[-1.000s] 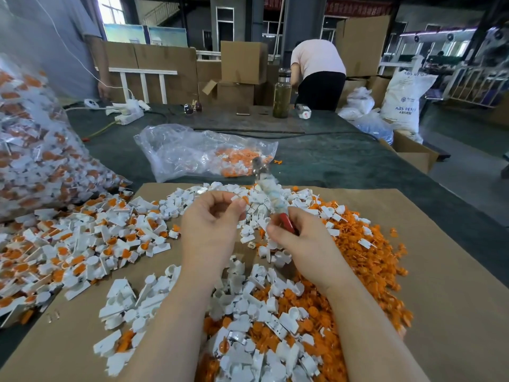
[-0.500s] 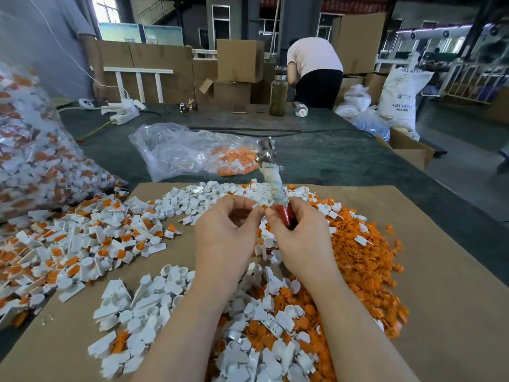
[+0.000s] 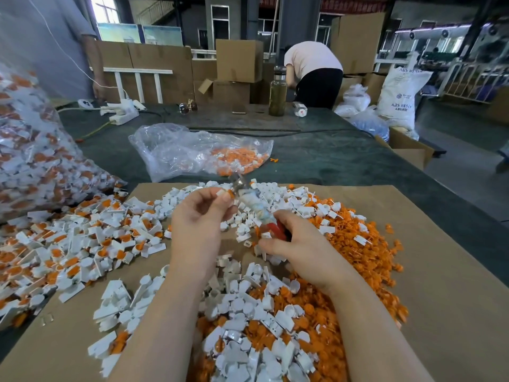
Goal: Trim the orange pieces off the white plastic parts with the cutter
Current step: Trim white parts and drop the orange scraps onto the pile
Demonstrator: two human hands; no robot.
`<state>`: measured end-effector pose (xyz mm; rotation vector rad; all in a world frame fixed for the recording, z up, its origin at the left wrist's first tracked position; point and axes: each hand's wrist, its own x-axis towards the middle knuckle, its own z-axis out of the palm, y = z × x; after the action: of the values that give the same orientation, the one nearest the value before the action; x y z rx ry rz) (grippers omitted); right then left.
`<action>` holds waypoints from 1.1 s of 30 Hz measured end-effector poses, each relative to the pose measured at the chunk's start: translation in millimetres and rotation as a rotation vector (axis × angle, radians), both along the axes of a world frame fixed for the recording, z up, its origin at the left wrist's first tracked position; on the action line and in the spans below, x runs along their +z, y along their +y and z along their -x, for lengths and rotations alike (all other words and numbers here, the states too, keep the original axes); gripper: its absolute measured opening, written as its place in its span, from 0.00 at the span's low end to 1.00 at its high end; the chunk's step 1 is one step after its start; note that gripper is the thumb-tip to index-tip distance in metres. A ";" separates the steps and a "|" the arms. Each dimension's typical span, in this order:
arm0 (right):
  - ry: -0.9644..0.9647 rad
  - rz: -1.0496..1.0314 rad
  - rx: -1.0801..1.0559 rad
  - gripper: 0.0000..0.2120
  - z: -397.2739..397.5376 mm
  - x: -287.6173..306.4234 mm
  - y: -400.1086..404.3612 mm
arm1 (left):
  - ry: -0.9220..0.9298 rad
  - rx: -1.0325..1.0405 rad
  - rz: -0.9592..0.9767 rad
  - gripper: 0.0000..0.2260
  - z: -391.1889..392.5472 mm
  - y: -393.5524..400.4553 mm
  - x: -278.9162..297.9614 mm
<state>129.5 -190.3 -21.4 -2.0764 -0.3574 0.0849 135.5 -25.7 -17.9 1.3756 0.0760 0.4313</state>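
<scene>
Viewing near to far, I log this moment as follows.

Nearest heap: trimmed white parts [image 3: 248,326] lie mixed with loose orange offcuts [image 3: 366,260] on the cardboard sheet [image 3: 454,312]; I judge this to be the finished output.

Left hand: my left hand [image 3: 201,224] is raised above the heap, thumb and fingertips pinching one small white part with an orange piece [image 3: 224,193] still on it.

Right hand: my right hand [image 3: 297,249] is curled around the red handle of the cutter [image 3: 256,208]; its taped shank slants up and left, and the metal head sits just beside the pinched part. Whether the blades are on the orange piece I cannot tell; the head is blurred.

Step in hand: by my reading, one part is being presented to the cutter for trimming.

Left pile: untrimmed parts [image 3: 68,244], white with orange still attached, spread over the sheet's left edge.

Large bag: a clear bag [image 3: 33,161] at far left, filled with more white-and-orange parts.

Progress: a substantial heap appears done, yet the left pile and the full bag remain, so I estimate much of the work is left.

Small bag: a slack clear bag [image 3: 192,153] holding orange pieces lies on the green tabletop [image 3: 330,161] beyond the sheet.

Far tabletop: a bottle [image 3: 277,92] and a power strip [image 3: 124,117].

Background: a person bending [image 3: 314,70] near cardboard boxes [image 3: 238,60].
</scene>
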 end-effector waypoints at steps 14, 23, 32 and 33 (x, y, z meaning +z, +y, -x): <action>-0.024 0.167 0.027 0.03 3.0 0.2 3.7 | -0.013 -0.021 0.103 0.05 -0.4 7.3 5.6; -0.053 0.210 -0.014 0.02 0.6 -3.8 6.4 | 0.098 -0.032 0.196 0.05 -3.3 7.3 2.7; -0.179 0.101 -0.336 0.05 -7.4 -7.9 -0.4 | 0.220 0.195 1.019 0.07 -3.9 57.3 5.8; -0.189 0.078 -0.386 0.05 -8.0 -7.9 -2.6 | 0.184 0.224 1.119 0.07 -3.7 63.8 4.8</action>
<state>137.5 -192.9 -29.3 -2.2003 -0.0621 -0.3350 139.2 38.1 -13.1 0.2941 0.5425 0.3503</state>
